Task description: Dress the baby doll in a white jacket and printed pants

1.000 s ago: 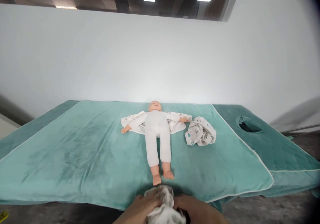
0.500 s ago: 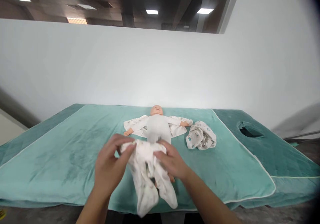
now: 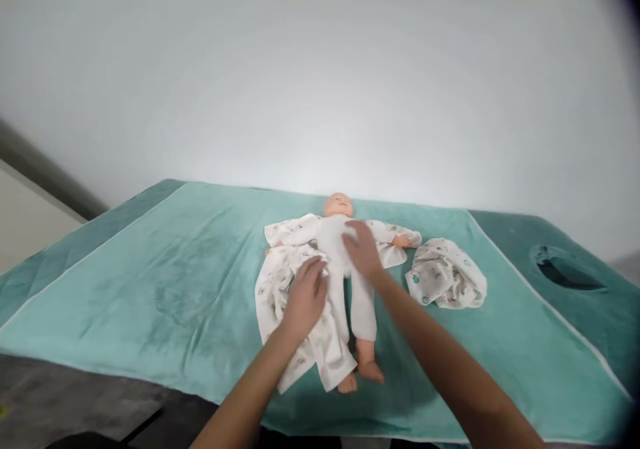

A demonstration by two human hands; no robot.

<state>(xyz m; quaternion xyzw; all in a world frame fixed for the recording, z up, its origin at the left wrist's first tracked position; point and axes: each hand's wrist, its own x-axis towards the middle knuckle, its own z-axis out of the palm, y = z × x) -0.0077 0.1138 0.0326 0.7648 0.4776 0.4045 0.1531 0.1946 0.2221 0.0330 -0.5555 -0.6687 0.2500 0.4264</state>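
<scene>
A baby doll (image 3: 336, 242) with a white cloth body lies face up, arms spread, on an open printed baby top (image 3: 295, 230). White printed baby trousers (image 3: 273, 295) lie at its left side, partly over one leg, with the two trouser legs toward me. My left hand (image 3: 304, 297) rests on the trousers beside the doll's hip, its fingers loosely bent and a little apart. Over the doll's chest is my right hand (image 3: 364, 252), thumb and fingers apart, holding nothing; whether it touches the chest I cannot tell.
A crumpled printed cloth (image 3: 447, 273) lies right of the doll. The green padded bed cover (image 3: 200, 269) meets a white wall (image 3: 320, 89) at the back. A dark oval opening (image 3: 567, 272) is in the cover at the right.
The trousers, held up between both hands before, now lie at the doll's left side. My right hand has let go of them and moved up over the chest. The view has tilted down.
</scene>
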